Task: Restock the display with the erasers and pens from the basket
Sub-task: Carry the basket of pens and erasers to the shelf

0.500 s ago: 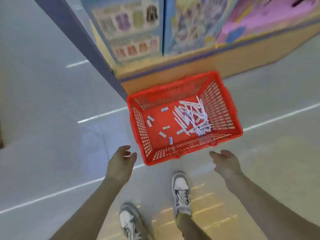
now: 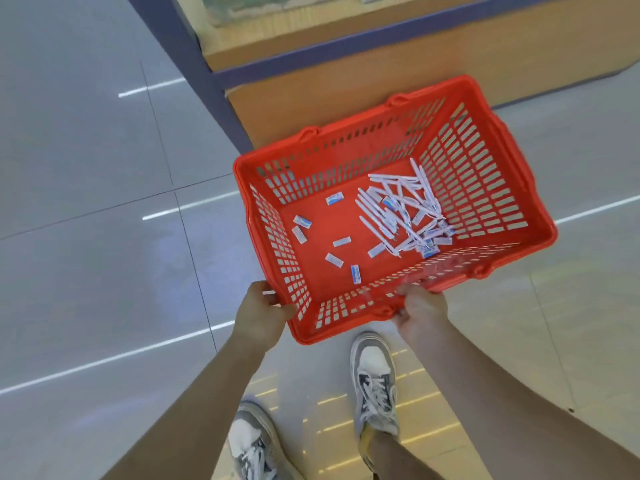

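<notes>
Both your hands have closed in on the basket (image 2: 549, 232). Your left hand (image 2: 263, 311) now grips its near left corner and your right hand (image 2: 420, 308) curls over the near rim, so the two are apart, each clamped on red plastic. That basket sits just in front of the display (image 2: 415, 74) base with all the stock inside it. As far as you can judge, restocking has not begun and every piece is left to shelve. You have seven erasers (image 2: 334, 198) lying loose on the basket's bottom. The pens (image 2: 398, 209) lie tangled toward the right wall with more erasers caught among them. The overlap allows only a rough count there: perhaps a dozen pens and four or five erasers.
</notes>
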{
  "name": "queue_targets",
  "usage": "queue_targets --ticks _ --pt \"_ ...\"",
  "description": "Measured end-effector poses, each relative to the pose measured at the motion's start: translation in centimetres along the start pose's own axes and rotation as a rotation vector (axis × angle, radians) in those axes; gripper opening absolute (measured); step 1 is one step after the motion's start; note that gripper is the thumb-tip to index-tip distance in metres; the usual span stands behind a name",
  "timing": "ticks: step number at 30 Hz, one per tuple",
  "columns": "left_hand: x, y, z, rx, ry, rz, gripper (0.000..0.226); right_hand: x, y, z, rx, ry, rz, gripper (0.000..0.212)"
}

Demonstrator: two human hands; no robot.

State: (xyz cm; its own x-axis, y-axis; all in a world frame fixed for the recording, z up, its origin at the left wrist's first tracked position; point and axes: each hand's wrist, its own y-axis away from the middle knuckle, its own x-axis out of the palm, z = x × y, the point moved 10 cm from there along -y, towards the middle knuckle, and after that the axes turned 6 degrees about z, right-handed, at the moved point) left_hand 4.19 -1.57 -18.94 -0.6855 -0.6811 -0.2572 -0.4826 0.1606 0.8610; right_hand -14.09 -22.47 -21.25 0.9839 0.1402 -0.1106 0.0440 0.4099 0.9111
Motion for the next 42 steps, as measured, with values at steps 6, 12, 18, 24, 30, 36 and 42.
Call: queue_targets --ticks 6,12,18,24,30,36,42 --pt "-9.5 8.3 -4.9 0.330 -0.150 -0.313 0.069 -4.9 8.3 -0.9 -0.018 0.295 0.000 0.034" --pt "-18.8 14.4 -1.0 0.115 -0.549 -0.244 0.068 -4.7 18.7 -1.7 -0.099 0.688 0.151 0.051" --pt "-29.1 25.7 5.7 -0.004 -0.368 -0.371 0.028 5.3 29.5 0.6 -0.405 1.095 0.412 0.030" --pt "-38.7 38.7 3.7 0.151 -0.099 -0.622 0.023 16.3 44.3 3.4 -0.636 1.043 0.593 0.016" --pt "-49.4 45.6 -1.4 0.215 -0.011 -0.804 0.022 22.0 54.9 3.0 -0.584 1.073 0.751 0.025" --pt "-57.9 44.0 -9.4 0.221 0.078 -0.846 0.025 30.2 58.4 6.6 -0.798 1.086 0.651 0.023" --pt "-65.0 39.3 -19.3 0.286 0.203 -0.670 0.046 40.9 57.9 13.2 -0.873 1.057 0.565 0.028"
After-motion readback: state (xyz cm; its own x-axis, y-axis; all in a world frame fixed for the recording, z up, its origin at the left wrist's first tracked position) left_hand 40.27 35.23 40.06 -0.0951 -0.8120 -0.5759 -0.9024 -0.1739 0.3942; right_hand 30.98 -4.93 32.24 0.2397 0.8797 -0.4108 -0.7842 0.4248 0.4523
